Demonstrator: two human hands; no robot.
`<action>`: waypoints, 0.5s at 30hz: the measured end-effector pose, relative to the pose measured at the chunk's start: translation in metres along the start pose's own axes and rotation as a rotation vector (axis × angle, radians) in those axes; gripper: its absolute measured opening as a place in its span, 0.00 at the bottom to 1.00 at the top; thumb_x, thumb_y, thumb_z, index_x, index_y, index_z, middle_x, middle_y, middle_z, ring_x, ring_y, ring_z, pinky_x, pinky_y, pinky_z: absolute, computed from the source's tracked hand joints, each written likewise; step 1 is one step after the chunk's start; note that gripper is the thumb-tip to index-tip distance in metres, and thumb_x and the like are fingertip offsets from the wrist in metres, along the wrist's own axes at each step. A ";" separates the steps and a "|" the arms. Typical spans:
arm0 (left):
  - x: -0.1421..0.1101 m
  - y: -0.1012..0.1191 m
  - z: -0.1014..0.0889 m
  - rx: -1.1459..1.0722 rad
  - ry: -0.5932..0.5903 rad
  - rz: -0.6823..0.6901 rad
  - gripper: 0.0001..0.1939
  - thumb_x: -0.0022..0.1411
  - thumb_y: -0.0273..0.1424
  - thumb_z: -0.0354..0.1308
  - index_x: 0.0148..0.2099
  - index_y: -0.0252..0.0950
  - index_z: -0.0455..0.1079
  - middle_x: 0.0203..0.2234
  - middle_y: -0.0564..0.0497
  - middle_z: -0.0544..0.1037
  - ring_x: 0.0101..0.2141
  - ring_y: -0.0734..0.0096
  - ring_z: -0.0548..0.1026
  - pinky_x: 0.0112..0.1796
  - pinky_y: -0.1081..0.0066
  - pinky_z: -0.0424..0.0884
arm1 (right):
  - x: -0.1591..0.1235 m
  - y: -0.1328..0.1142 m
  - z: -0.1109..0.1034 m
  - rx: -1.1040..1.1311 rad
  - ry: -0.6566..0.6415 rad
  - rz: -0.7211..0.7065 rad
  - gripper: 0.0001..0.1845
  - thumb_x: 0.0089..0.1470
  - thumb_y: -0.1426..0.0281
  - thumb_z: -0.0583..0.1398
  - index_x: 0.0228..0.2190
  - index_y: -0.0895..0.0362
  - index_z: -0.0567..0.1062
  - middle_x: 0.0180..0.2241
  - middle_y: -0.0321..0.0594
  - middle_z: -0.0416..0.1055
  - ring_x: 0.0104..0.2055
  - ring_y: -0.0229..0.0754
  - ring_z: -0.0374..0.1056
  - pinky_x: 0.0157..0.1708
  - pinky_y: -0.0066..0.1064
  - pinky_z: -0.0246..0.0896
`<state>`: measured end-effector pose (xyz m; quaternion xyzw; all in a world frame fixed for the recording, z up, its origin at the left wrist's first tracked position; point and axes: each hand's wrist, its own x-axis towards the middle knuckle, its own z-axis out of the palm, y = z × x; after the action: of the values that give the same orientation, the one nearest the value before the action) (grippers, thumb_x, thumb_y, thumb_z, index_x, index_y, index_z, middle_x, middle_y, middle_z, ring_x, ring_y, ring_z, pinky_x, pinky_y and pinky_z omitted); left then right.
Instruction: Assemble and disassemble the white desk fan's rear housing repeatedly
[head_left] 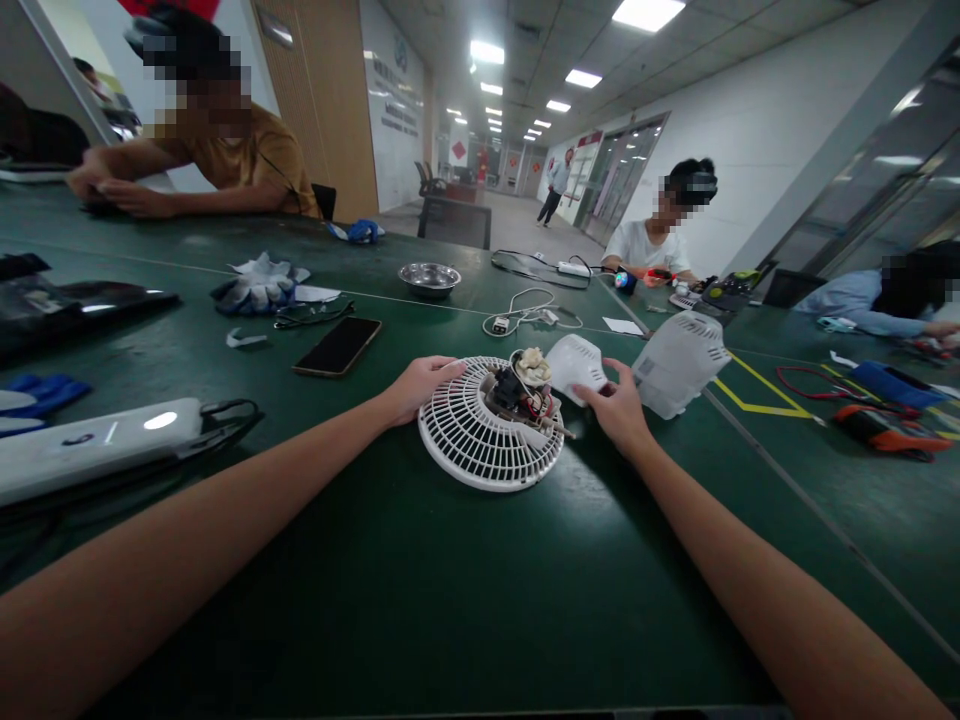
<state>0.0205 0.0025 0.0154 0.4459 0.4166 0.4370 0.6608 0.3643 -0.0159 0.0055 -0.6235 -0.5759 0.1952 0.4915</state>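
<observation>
A round white fan grille (480, 450) lies on the green table with a fan motor (517, 390) and loose wires exposed at its centre. My left hand (421, 388) grips the grille's upper left rim, thumb on top. In my right hand (616, 405) is a white plastic motor cover (576, 362), held between thumb and fingers just right of the motor. The cover is apart from the grille's middle. Beyond my right hand stands a white plastic fan base (679, 365) with vent slots.
A phone (339, 346), work gloves (259, 285) and a steel bowl (430, 279) lie ahead and left. A white cable (536, 312) coils beyond the grille. At left is a white device (97, 450); at right, an orange multimeter (889, 430). Other people sit around the table.
</observation>
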 end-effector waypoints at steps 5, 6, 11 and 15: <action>0.002 -0.004 -0.002 0.094 0.062 0.062 0.16 0.66 0.30 0.65 0.55 0.33 0.75 0.44 0.42 0.83 0.36 0.66 0.82 0.40 0.65 0.79 | -0.015 -0.026 0.001 0.609 -0.266 0.328 0.33 0.58 0.40 0.50 0.48 0.52 0.72 0.41 0.50 0.81 0.41 0.57 0.78 0.42 0.52 0.74; 0.002 -0.005 -0.003 0.153 0.062 0.092 0.19 0.65 0.32 0.65 0.57 0.33 0.74 0.46 0.41 0.82 0.39 0.63 0.82 0.43 0.62 0.79 | -0.020 -0.031 0.002 0.618 -0.301 0.323 0.34 0.59 0.39 0.49 0.48 0.52 0.72 0.42 0.51 0.81 0.43 0.58 0.78 0.43 0.52 0.74; -0.005 0.000 -0.008 0.678 0.048 0.496 0.24 0.65 0.38 0.63 0.61 0.38 0.74 0.66 0.39 0.69 0.66 0.47 0.66 0.63 0.50 0.63 | -0.053 -0.056 0.013 0.439 -0.212 -0.062 0.37 0.58 0.43 0.57 0.63 0.45 0.60 0.52 0.45 0.77 0.50 0.57 0.75 0.49 0.55 0.74; -0.012 0.009 -0.003 0.816 -0.175 0.642 0.24 0.69 0.40 0.57 0.65 0.41 0.70 0.62 0.43 0.74 0.64 0.51 0.69 0.64 0.51 0.60 | -0.068 -0.067 0.016 0.124 -0.254 -0.378 0.46 0.50 0.55 0.72 0.65 0.44 0.59 0.51 0.44 0.76 0.51 0.58 0.74 0.57 0.60 0.69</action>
<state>0.0128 -0.0066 0.0248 0.8070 0.3387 0.3808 0.2984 0.2987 -0.0816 0.0328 -0.4436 -0.7265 0.2116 0.4803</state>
